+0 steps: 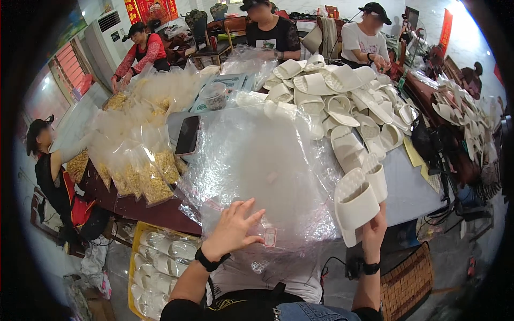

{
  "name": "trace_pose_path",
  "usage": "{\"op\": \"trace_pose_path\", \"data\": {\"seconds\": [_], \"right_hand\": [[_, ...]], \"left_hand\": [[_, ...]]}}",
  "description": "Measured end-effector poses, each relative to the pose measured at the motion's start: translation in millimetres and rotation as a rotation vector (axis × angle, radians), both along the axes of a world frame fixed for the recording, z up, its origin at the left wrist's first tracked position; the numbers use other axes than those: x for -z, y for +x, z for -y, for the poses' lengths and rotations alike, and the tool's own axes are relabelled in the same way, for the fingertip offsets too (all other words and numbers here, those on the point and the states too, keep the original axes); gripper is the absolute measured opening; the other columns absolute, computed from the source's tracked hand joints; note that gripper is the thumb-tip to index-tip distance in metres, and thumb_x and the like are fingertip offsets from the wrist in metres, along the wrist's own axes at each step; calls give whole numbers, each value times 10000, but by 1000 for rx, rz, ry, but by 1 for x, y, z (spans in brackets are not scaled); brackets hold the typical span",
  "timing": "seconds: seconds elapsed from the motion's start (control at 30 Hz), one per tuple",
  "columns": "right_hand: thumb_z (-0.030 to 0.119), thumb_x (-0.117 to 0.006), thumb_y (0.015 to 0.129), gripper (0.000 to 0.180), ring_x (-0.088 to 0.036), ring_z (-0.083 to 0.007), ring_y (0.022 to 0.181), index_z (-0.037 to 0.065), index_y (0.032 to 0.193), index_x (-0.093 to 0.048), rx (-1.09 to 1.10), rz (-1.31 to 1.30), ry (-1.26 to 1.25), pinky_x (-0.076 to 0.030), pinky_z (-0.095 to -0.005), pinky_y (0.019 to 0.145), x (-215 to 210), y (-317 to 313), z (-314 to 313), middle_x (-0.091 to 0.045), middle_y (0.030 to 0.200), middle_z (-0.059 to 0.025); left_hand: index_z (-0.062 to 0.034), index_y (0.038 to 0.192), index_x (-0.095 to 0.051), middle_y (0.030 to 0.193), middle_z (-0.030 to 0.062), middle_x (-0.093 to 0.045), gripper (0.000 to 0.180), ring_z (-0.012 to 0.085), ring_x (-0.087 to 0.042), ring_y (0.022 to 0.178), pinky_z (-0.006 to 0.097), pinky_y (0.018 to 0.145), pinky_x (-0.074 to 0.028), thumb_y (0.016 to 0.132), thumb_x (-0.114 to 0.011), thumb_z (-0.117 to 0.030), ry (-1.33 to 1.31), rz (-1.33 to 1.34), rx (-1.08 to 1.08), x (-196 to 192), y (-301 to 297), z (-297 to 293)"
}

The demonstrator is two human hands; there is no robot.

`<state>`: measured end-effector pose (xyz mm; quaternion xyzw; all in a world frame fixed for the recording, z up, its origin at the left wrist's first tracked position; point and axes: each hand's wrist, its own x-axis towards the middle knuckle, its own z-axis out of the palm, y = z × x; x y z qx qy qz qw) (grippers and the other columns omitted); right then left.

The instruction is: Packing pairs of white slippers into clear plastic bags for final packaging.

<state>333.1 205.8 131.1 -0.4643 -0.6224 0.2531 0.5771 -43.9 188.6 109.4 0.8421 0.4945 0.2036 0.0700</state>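
**Slippers and clear bags at a crowded packing counter**

Crowded and bright, the workroom centres on a long grey counter (412, 192) where several other people sit or stand at the far and left sides, each busy with their own piles.

Closest in, the left hand (231, 227) lies flat with fingers spread on a stack of clear plastic bags (257, 160), gripping nothing, only pressing on the top sheet. The right hand (373, 231), just right of it, is closed from below around a pair of white slippers (360, 197), held together with the soles turned outward, at the near edge of the counter. Both wrists wear dark bands.

Judging by this pose, the step would go best if the left hand pinches only the topmost bag and rubs its mouth apart, since thin film tends to cling to the layers under it. The pair probably slides in more cleanly if kept squeezed together and led in narrow end first.

The bags are glossy, crinkled and see-through, with a small red-printed label near the left fingers. The slippers look like soft moulded foam, matt white, with a ribbed footbed and a broad strap.

Beyond both hands, a heap of loose white slippers (342, 101) covers the far counter. Farther left of the left hand stand filled bags of something yellowish (152, 179), and a dark phone (188, 135) lies beside them. Below the left forearm sits a yellow crate (135, 243) of bagged slippers.
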Motion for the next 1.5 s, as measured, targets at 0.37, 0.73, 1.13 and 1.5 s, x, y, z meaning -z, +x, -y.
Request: {"op": "trace_pose_path", "data": {"seconds": [0.37, 0.73, 1.13, 1.5], "right_hand": [[-34, -602, 908, 251, -597, -287, 1163, -75, 1149, -656, 54, 130, -4, -458, -343, 968, 23, -8, 35, -578, 1297, -169], [-61, -603, 903, 290, -572, -230, 1209, -88, 1188, -649, -2, -41, -115, -461, -300, 962, 33, -3, 48, -517, 1386, -143], [-35, -585, 912, 280, -615, -237, 1107, -84, 1180, -651, -4, 7, -71, -485, -304, 906, 22, -3, 44, -573, 1269, -155], [-40, -573, 895, 320, -604, -231, 1173, -94, 1202, -643, 79, -4, -105, -489, -304, 914, 10, 7, 63, -548, 1381, -160]], "left_hand": [[-37, 1271, -636, 1330, 193, -582, 463, 383, -548, 1151, 447, 987, -487, 835, -750, -142, 0, 144, -104, 21, 0, -20], [12, 1028, -640, 850, 176, -701, 202, 288, -683, 738, 335, 678, -528, 861, -547, 78, 59, 535, -181, 27, 2, -40], [-39, 1083, -437, 1002, 53, -499, 298, 110, -592, 912, 280, 772, -510, 869, -566, 124, -45, 1046, -204, 21, 11, -45], [-31, 1420, -406, 1065, 210, -634, 583, 375, -660, 957, 421, 833, -525, 867, -575, 42, -65, 565, 33, 19, 49, -49]]}}
